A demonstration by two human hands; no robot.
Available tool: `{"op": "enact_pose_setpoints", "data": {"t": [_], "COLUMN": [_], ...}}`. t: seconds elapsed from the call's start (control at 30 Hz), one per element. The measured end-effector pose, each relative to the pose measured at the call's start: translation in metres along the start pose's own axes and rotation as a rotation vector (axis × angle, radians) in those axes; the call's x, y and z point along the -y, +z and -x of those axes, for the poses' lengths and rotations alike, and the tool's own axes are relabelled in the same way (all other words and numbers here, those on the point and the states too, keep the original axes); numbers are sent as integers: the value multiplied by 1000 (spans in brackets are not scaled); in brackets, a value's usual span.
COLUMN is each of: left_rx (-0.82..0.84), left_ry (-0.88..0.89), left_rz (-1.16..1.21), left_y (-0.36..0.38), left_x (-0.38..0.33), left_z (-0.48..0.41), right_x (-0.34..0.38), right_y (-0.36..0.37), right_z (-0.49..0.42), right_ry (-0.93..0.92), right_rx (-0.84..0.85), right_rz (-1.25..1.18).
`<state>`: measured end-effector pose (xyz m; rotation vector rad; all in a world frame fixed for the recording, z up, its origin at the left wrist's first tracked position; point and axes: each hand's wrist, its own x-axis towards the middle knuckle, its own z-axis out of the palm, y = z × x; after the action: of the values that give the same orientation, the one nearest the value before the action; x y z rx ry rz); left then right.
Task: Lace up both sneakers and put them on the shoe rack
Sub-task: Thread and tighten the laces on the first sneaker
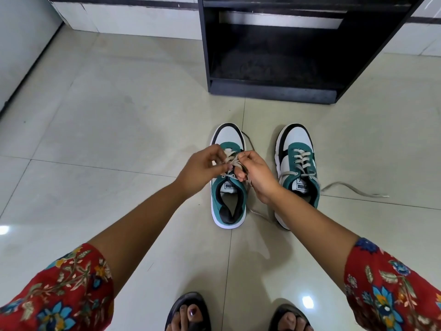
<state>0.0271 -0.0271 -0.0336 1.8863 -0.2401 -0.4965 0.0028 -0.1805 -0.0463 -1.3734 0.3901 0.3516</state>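
Note:
Two green, white and black sneakers stand side by side on the floor, toes pointing away from me. Over the left sneaker [228, 199], my left hand [202, 170] and my right hand [256, 174] each pinch part of its beige lace [230, 158] above the tongue. The right sneaker [297, 163] is threaded through its eyelets, and its untied lace end [353, 188] trails to the right across the tiles. A black shoe rack [274, 89] with an open lower shelf stands just beyond the sneakers.
The floor is glossy beige tile [107, 139]. A white wall with a dark skirting band [119, 1] runs behind the rack and along the left. My feet in dark sandals [188, 311] are at the bottom edge.

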Motion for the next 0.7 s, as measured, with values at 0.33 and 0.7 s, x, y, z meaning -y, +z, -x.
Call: {"op": "enact_pose_setpoints", "data": {"t": [0.33,0.7], "left_rx": [-177,-141], "left_ry": [710,1123], "left_rz": [-880,-1198], "left_y": [-1,-15], "left_x": [7,7], "left_z": [5,-9], "right_x": [3,9], "right_y": [3,-7], "right_z": [-7,-14], "right_ry": [165,296], "right_rx": [-20,146], "right_rz": [-79,-78]}}
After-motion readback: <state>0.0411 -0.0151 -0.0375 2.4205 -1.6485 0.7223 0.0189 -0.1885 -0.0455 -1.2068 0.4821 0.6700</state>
